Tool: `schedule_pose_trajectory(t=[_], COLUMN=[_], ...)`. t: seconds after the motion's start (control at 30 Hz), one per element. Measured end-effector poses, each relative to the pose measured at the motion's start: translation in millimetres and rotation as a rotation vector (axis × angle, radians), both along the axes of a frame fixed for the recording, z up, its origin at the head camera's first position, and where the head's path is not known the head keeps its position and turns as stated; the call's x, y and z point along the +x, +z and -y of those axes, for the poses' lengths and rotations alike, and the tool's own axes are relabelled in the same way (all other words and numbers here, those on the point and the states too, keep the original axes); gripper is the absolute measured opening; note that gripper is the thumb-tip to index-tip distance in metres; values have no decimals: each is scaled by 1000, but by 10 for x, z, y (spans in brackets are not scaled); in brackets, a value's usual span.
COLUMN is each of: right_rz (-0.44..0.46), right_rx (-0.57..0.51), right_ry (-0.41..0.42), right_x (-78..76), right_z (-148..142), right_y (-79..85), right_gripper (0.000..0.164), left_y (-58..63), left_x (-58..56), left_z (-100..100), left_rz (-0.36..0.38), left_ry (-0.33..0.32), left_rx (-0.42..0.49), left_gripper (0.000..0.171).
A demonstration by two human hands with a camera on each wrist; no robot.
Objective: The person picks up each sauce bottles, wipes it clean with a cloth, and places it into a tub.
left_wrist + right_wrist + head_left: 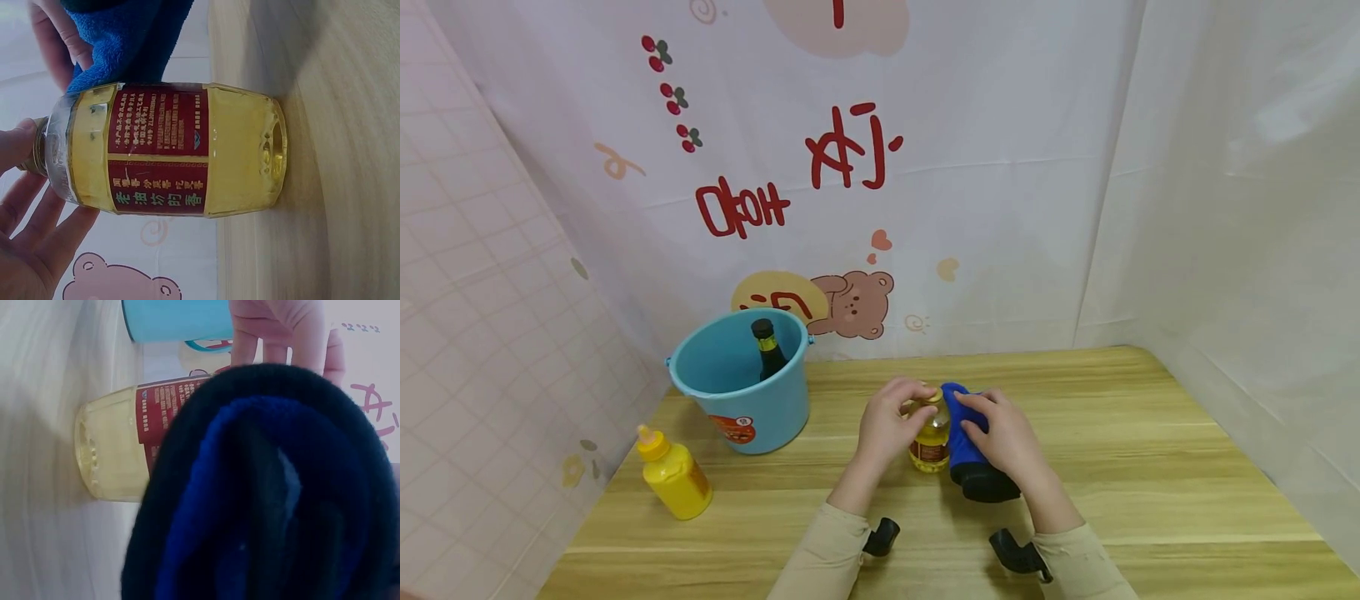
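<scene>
And there's the oil bottle, upright on the tabletop, right between the two hands. I see the left hand up at its top, the grip pinched together on the gold cap, thumb to one side, the other fingers round behind the neck. Over to the right hand: its grip is clamped on a blue cloth, folded, dark hem hanging toward the near side, and the cloth looks to me to be touching the bottle's right side.

Now the edges! I get a broad run of wood to the right of the cloth, out to the slanting right edge. The far edge meets the printed sheet, and there's a strip of wood between it and the bottle. Leftward it's tighter: the blue bucket stands at the far left, the yellow squeeze bottle nearer, close to the left edge.

What can't I see? The near edge is cut off below. In the right wrist view the cloth blocks the bottle's upper half, and it's blurred. The dark bottle in the bucket shows only its upper part; the wall hides the rest.
</scene>
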State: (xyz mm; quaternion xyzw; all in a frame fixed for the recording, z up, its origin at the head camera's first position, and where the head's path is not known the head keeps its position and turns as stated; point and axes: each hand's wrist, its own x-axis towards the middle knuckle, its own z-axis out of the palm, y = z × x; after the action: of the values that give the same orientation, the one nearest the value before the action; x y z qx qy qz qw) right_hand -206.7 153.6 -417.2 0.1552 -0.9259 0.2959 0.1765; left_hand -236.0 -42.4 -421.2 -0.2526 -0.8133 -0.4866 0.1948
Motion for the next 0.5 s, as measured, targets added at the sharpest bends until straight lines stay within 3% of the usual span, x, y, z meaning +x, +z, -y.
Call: schedule_pose_trajectory(t=[0.23, 0.5], right_rz=[135, 197], right_rx=[18, 59], right_ry=[-9, -20], right_x=[-24, -78], right_z=[-32, -29], right_y=[-66, -201], right_gripper=[37, 35], left_y=[12, 24], left_x=[10, 10], left_z=[-8, -15], left_rz=[5, 20], left_ry=[-1, 0], left_rx=[4, 12], left_gripper=[20, 20])
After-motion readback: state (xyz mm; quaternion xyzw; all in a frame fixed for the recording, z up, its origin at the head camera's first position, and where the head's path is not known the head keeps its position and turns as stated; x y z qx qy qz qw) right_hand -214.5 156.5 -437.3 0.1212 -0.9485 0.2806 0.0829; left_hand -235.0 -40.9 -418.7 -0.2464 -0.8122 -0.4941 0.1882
